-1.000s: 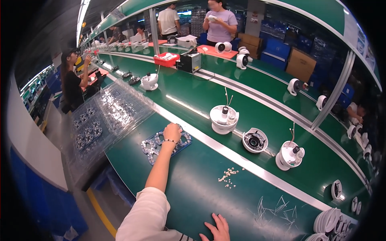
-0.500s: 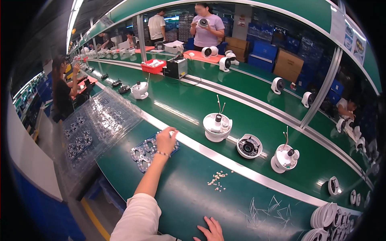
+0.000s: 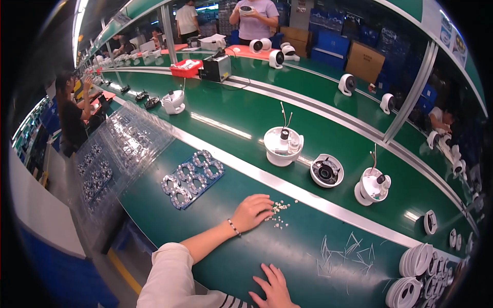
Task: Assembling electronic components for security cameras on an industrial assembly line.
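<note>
The left hand [image 3: 252, 211] has come off the blue tray of ring parts [image 3: 193, 178] and now rests just right of it, fingers curled into the small pale pellets [image 3: 278, 211] scattered on the green worktop [image 3: 215, 256], apparently gathering some, while the right hand [image 3: 273, 290] lies flat and open, nearer the person than that tray

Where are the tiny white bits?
In the head view, the tiny white bits lie mid-table on the green mat, at the left hand fingertips, below the silver rail.
</note>
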A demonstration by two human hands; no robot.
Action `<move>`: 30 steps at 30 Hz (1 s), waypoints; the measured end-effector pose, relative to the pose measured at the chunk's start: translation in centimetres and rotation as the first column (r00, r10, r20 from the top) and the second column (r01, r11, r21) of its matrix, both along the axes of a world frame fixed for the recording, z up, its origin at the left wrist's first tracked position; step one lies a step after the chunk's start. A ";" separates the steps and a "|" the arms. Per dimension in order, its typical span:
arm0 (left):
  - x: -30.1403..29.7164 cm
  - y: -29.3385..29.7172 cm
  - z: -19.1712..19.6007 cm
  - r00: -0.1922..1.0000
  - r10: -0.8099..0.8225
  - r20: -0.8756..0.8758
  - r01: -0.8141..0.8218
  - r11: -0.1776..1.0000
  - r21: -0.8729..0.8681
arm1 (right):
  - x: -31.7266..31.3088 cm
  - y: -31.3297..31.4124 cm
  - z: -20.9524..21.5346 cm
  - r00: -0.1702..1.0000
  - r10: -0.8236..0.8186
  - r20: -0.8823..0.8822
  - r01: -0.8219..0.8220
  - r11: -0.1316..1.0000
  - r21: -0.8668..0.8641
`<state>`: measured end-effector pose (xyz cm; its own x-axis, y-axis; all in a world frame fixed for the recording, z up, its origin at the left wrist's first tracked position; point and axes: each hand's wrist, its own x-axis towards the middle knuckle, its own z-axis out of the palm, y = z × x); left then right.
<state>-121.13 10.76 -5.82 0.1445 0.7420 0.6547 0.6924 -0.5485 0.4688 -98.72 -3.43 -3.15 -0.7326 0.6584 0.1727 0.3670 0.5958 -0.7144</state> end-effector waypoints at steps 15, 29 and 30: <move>-12.0 0.5 0.3 0.808 0.587 0.055 -0.589 0.807 0.051 | -0.6 0.6 -0.4 1.000 0.000 0.024 0.000 1.000 0.031; -14.7 0.2 -0.8 0.803 0.580 -0.138 -0.587 0.810 -0.013 | -1.4 0.9 -0.2 0.998 0.014 0.063 -0.016 0.999 0.032; -14.7 0.5 -0.8 0.804 0.578 -0.140 -0.585 0.811 -0.010 | -1.4 1.0 -0.1 0.998 0.017 0.067 -0.019 0.999 0.037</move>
